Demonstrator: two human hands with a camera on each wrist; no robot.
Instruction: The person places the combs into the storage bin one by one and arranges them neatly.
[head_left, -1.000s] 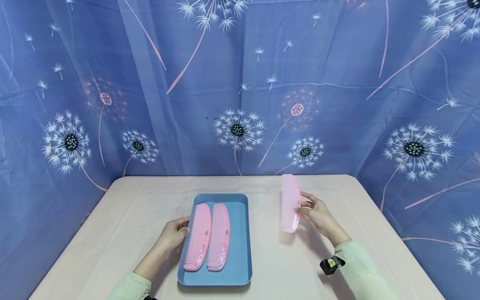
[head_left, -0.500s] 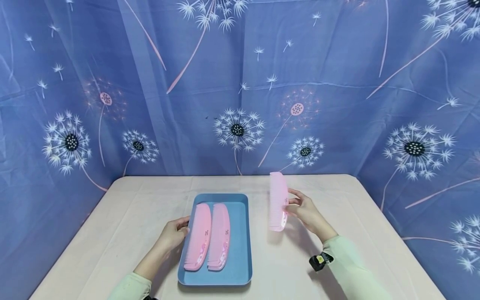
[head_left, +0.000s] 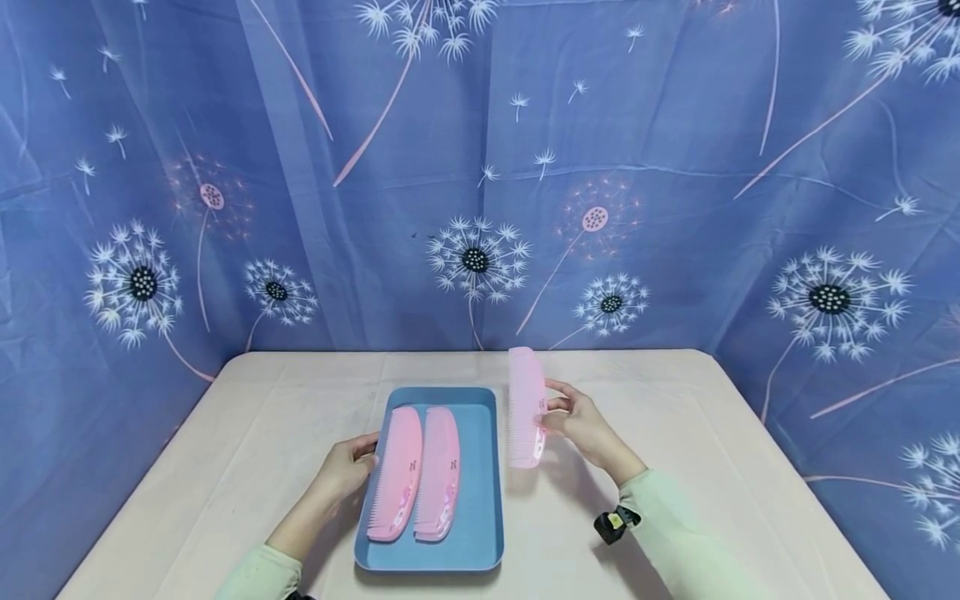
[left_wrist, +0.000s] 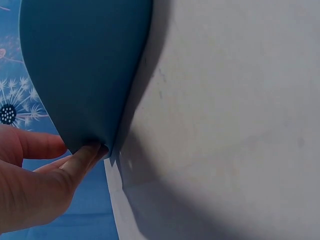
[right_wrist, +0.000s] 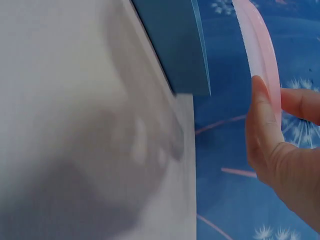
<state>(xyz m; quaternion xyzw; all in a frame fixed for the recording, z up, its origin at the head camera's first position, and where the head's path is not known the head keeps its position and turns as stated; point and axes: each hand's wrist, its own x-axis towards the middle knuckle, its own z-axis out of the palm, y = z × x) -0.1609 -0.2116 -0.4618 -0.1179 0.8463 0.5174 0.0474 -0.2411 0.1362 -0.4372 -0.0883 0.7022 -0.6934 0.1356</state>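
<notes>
A blue rectangular tray [head_left: 480, 500] stands on the table, with a pink comb [head_left: 397, 475] and a second pink comb [head_left: 438, 475] lying side by side in its left and middle parts, teeth facing left. My left hand [head_left: 347, 467] pinches the tray's left edge between thumb and fingers; the left wrist view shows the fingers [left_wrist: 80, 162] at the tray wall [left_wrist: 85, 75]. Just right of the tray, above the table, my right hand [head_left: 588, 427] holds a third pink comb [head_left: 523, 408] by its curved back. That comb [right_wrist: 267, 55] stands nearly upright, teeth turned left.
A pale cloth covers the table [head_left: 247, 433]. Blue curtains [head_left: 390, 275] with dandelion prints close off the back and both sides. A black band with a small device [head_left: 617, 522] sits on the right wrist.
My right hand has carried its comb leftward, from well right of the tray to close beside its right edge. The left hand, the tray and the two combs in it stay put.
</notes>
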